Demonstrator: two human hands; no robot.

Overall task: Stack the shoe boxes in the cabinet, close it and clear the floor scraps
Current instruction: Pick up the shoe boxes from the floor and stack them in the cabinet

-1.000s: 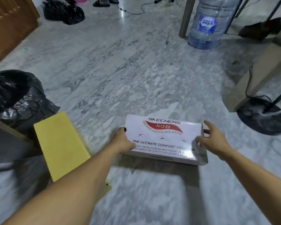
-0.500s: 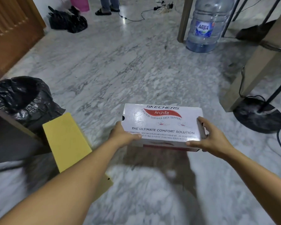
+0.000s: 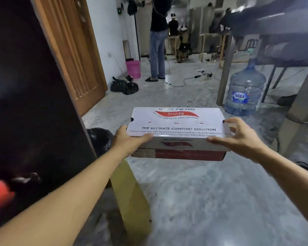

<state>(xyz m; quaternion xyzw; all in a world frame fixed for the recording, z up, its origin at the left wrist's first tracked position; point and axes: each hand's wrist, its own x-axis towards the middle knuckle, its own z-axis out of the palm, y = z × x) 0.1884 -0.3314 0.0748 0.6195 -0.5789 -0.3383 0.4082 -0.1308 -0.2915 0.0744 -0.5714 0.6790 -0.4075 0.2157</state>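
White rectangular cardboard shoe box [image 3: 178,132] is held level above the floor at frame centre, left hand [image 3: 130,139] and right hand [image 3: 238,137] gripping opposite ends. Judged light, stiff, crushable; end grips suit. Dark cabinet [image 3: 34,103] at left.

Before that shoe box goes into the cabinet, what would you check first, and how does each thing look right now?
1. Both hands on the box: ok. The left hand and right hand grip opposite ends of the shoe box.
2. Box off the floor: ok, it is held in the air.
3. Lid seated: ok, it sits flat on the box.
4. Cabinet open: cannot tell. A dark panel stands at the left, but no shelf shows.
5. Footing: not ok. A yellow sheet lies on the floor beside the panel.
6. Shelf space: cannot tell, the inside is out of view.
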